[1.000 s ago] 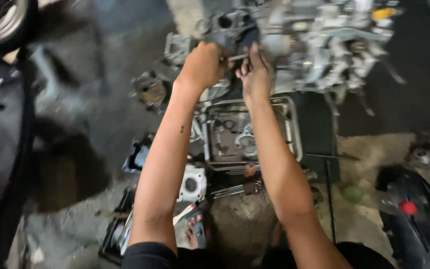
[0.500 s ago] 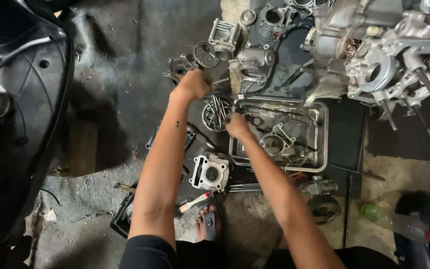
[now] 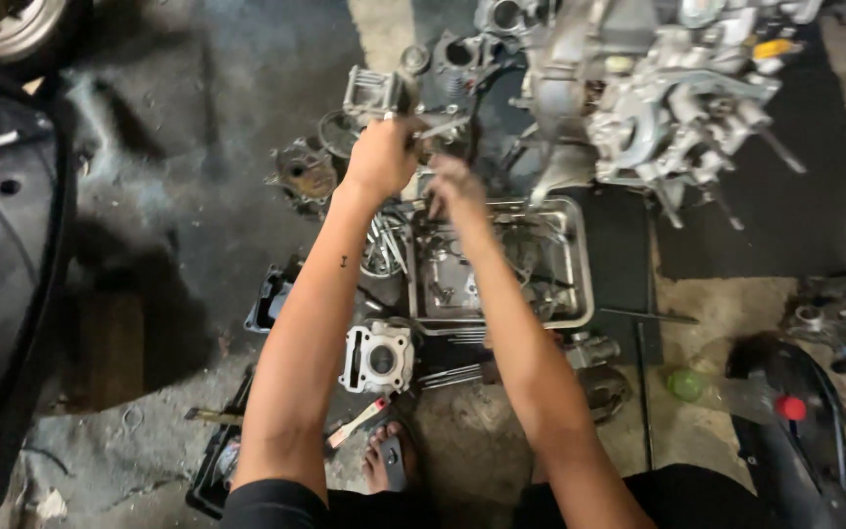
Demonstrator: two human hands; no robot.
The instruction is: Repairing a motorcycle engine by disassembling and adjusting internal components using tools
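Engine part (image 3: 438,127), small, dark and metal, gripped above the far rim of the tray (image 3: 580,294), out at arm's reach near the engine block (image 3: 658,108). Left hand (image 3: 381,157) closed round it from the left, knuckles up, fingers curled so that the piece sits mostly hidden in the fist; held high off the floor (image 3: 178,196), probably to keep it clear of the grit below. Right hand (image 3: 455,188) just beside, fingers bunched together and pointing down at the same piece; blurred, so cannot tell whether pinching a small fastener or only steadying. Both forearms stretched straight ahead, nearly parallel, crossing over the tray.

Tray set square in front of the body, filled with loose bolts, springs and small fittings, seemingly to stop them rolling away on the oily concrete. Cylinder (image 3: 377,358) parked upright just left of the near rim, bore facing up, close by. Round cover (image 3: 304,174) lying left of the left hand, apart from the tray. Long rods (image 3: 457,374) laid flat beside the cylinder. Green bottle (image 3: 697,387) on its side to the right, well away from the parts. Bare foot (image 3: 384,460) tucked under, toes near the cylinder, suggesting a low squat over the work.
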